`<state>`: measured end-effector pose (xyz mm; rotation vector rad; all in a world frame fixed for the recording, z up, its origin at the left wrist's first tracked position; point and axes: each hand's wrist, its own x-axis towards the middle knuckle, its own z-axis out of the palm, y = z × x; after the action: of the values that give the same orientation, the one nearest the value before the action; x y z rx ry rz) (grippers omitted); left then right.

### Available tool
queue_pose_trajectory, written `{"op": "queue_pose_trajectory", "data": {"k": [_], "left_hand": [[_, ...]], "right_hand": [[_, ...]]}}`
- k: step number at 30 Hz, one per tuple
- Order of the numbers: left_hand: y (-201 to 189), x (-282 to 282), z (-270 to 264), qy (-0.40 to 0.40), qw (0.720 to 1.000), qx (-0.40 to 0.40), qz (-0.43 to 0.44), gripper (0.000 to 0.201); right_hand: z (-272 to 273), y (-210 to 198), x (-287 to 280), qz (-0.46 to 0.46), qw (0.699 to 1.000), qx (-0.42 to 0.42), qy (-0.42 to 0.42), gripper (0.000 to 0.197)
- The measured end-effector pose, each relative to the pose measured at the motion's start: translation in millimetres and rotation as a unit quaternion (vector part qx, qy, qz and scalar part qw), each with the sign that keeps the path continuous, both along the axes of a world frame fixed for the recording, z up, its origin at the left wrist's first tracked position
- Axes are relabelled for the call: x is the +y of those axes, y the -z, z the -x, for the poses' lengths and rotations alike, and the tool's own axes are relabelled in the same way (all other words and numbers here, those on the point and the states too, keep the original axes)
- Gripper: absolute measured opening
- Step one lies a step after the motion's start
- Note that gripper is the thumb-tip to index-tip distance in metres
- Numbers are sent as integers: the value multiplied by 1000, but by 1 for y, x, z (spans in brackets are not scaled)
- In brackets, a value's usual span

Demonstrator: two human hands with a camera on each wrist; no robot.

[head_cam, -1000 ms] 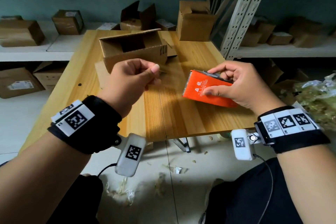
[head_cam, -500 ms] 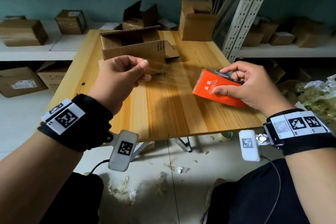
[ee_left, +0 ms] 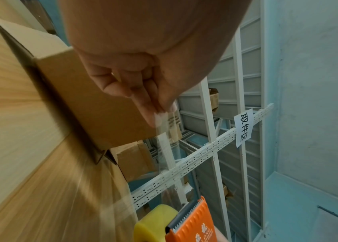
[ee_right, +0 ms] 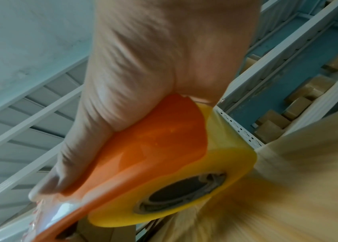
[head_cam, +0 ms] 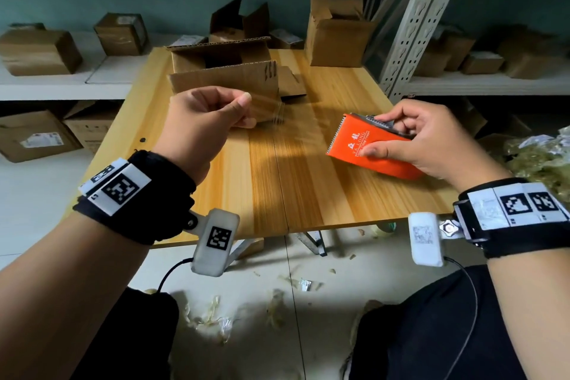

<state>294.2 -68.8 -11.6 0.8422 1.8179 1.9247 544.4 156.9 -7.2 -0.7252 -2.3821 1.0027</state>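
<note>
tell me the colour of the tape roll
Yellow tape roll, clearest in the right wrist view.

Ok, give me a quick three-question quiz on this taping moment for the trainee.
1. True or false: the right hand grips the orange tape dispenser.
2. Pick one: the left hand pinches A) the clear tape, B) a box flap, C) nothing.
3. Which hand is nearer the open cardboard box on the wooden table?
Key: 1 true; 2 A; 3 the left hand.
</note>
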Motion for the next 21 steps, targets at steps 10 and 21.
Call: {"op": "queue_pose_trajectory", "data": {"k": [10, 21], "left_hand": [[-1, 7, -2, -15, 1000, -10, 1, 6], [1, 4, -1, -37, 999, 0, 10, 7]], "right_hand": [[-11, 0, -6, 7, 1000, 23, 0, 81], [-17, 0, -17, 4, 1000, 15, -9, 82]]}}
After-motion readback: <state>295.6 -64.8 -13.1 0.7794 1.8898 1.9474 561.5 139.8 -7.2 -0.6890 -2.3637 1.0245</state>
